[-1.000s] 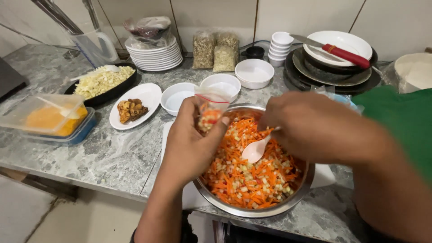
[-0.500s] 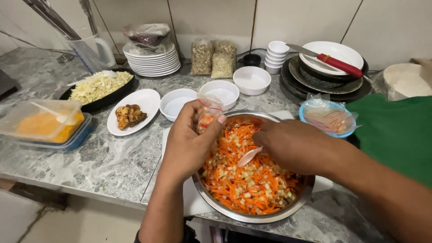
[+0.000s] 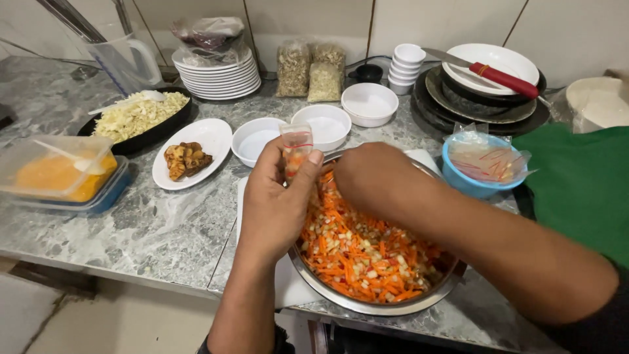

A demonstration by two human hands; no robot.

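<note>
Left hand (image 3: 278,203) is up over the near-left rim of the steel bowl (image 3: 367,303), fingers curled round a small clear plastic bag (image 3: 296,149), thumb pressed against its side, holding it upright just above the bowl's far-left edge. Some orange filling shows through the lower part of the bag, and a red strip runs across it near the top. Right hand (image 3: 377,183) is right beside it, knuckles up, reaching down into the bowl from the right; its fingers are tucked under and out of sight, so whether they grip anything cannot be told.

Sitting in the bowl at centre, near the counter's front edge, is the chopped mix (image 3: 367,252): carrot strips with pale diced bits, piled well up the sides.

On the grey marble counter (image 3: 164,223), just right of the bowl, stands a blue bowl (image 3: 466,185) stuffed with more clear bags. Beyond the hands are two white bowls (image 3: 327,124), and a third further back. To the left lies a white plate (image 3: 209,141) with fried brown pieces, then a black dish (image 3: 164,128) heaped with pale shredded food. Far left, near the edge, sits a clear tub (image 3: 56,167) of orange sauce with a spoon in it. At the back are a stack of white plates (image 3: 219,75), two bags of dried goods, small white cups, and dark plates topped by a red-handled knife (image 3: 501,77). A green cloth (image 3: 576,183) lies at far right.
</note>
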